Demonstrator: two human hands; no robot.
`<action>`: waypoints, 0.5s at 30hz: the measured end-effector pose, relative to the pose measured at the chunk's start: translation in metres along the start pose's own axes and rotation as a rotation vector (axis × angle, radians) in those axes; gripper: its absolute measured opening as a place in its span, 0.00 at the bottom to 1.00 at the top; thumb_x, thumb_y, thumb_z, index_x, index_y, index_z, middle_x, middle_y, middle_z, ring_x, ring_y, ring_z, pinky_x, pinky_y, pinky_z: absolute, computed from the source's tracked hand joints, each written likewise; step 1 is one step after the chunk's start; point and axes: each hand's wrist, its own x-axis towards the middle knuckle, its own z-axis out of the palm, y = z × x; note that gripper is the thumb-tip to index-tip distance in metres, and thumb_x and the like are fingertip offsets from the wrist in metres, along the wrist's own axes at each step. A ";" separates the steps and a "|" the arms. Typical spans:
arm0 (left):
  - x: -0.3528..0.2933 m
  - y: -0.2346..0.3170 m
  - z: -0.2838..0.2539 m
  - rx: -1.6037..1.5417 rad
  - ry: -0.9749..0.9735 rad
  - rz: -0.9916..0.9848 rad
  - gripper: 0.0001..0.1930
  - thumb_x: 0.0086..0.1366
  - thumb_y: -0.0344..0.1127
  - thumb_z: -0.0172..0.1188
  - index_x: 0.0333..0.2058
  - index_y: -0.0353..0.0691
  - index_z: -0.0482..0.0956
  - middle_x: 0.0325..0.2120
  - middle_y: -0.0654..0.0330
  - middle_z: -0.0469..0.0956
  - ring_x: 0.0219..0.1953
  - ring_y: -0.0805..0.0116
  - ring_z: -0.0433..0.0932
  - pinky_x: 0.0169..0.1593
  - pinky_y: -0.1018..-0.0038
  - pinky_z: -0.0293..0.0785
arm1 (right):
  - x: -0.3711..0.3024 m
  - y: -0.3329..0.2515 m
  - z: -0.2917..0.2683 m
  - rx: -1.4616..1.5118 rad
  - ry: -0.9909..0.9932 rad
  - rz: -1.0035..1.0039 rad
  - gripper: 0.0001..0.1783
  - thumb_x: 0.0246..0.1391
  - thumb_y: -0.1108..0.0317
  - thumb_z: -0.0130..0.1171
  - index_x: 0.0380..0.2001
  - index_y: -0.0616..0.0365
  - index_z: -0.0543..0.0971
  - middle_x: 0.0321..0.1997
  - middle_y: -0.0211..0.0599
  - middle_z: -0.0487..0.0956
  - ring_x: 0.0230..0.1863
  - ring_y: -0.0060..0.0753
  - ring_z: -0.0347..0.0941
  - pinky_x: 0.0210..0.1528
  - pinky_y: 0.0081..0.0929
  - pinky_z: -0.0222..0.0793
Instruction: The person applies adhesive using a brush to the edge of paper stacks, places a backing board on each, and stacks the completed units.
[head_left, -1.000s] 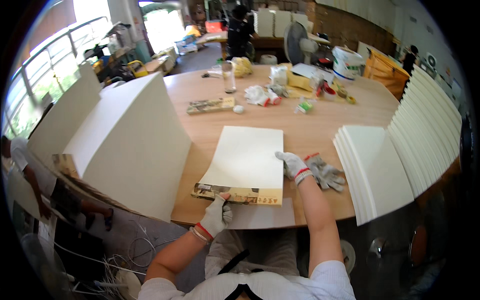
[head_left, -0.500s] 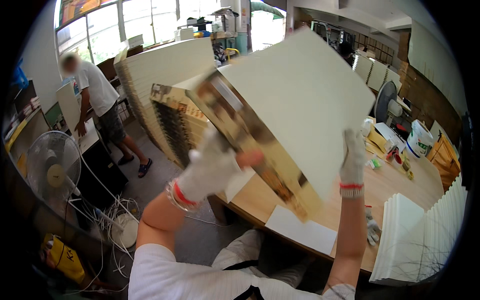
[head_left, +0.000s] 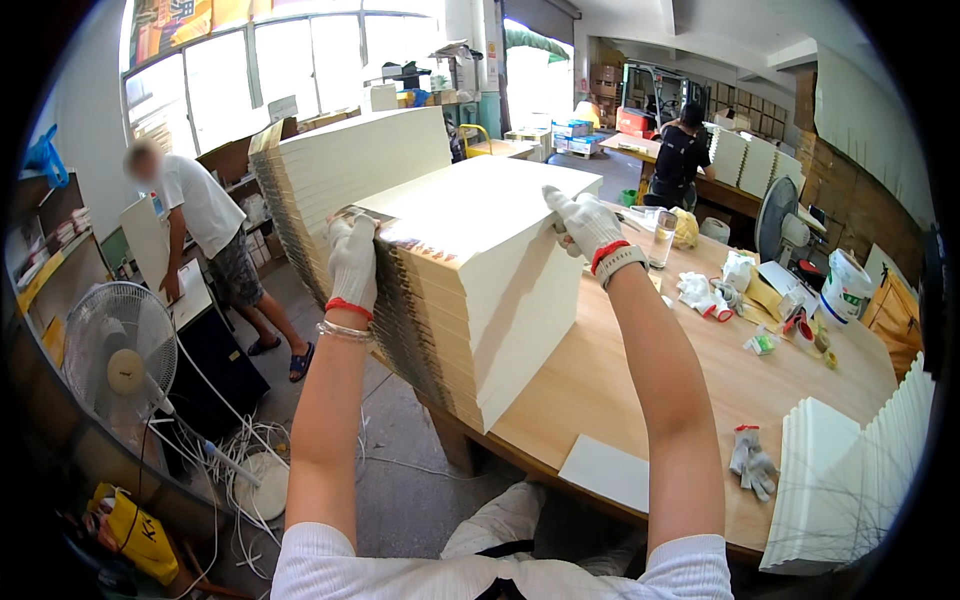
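Observation:
In front of me a tall stack (head_left: 530,320) of white panels with printed edges stands on the wooden table (head_left: 540,400). The top white panel (head_left: 480,195) lies flat on it, its printed strip toward the left. My left hand (head_left: 352,258), in a white knit glove with a red cuff, is closed on the panel's left edge. On the opposite edge, at the right, my right hand (head_left: 588,225), gloved alike, is closed with its thumb on top. The fingertips of both hands are partly hidden by the stack.
Behind stands another tall stack (head_left: 370,140). Folded white sheets (head_left: 830,470), grey gloves (head_left: 752,462), a drinking glass (head_left: 662,240) and a white bucket (head_left: 842,285) are on the table. At the left are a standing fan (head_left: 122,370), loose cables and a person (head_left: 205,190); another person (head_left: 682,155) is farther back.
The white panel, held up and tilted before, now lies flat on the stack. My left hand has moved up to its left edge; my right hand has moved left and farther away.

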 end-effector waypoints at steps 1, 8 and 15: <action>0.005 -0.004 -0.001 0.010 0.043 0.005 0.38 0.57 0.41 0.53 0.61 0.23 0.55 0.58 0.41 0.63 0.59 0.55 0.63 0.61 0.71 0.57 | 0.001 0.000 0.000 -0.027 -0.011 0.014 0.34 0.56 0.37 0.54 0.33 0.65 0.73 0.23 0.36 0.75 0.18 0.24 0.70 0.18 0.21 0.64; 0.005 -0.008 0.002 -0.294 0.037 0.058 0.24 0.63 0.45 0.57 0.51 0.32 0.69 0.45 0.57 0.71 0.47 0.68 0.69 0.53 0.74 0.64 | -0.020 0.080 -0.013 0.484 -0.024 0.020 0.32 0.59 0.39 0.47 0.44 0.61 0.74 0.24 0.36 0.73 0.17 0.26 0.70 0.17 0.25 0.68; -0.063 0.038 0.037 -0.081 0.263 0.572 0.21 0.69 0.43 0.52 0.55 0.35 0.66 0.46 0.52 0.73 0.46 0.60 0.74 0.50 0.67 0.72 | -0.191 0.229 -0.098 0.450 -0.008 0.180 0.23 0.64 0.51 0.49 0.50 0.58 0.74 0.27 0.36 0.76 0.19 0.23 0.72 0.18 0.20 0.69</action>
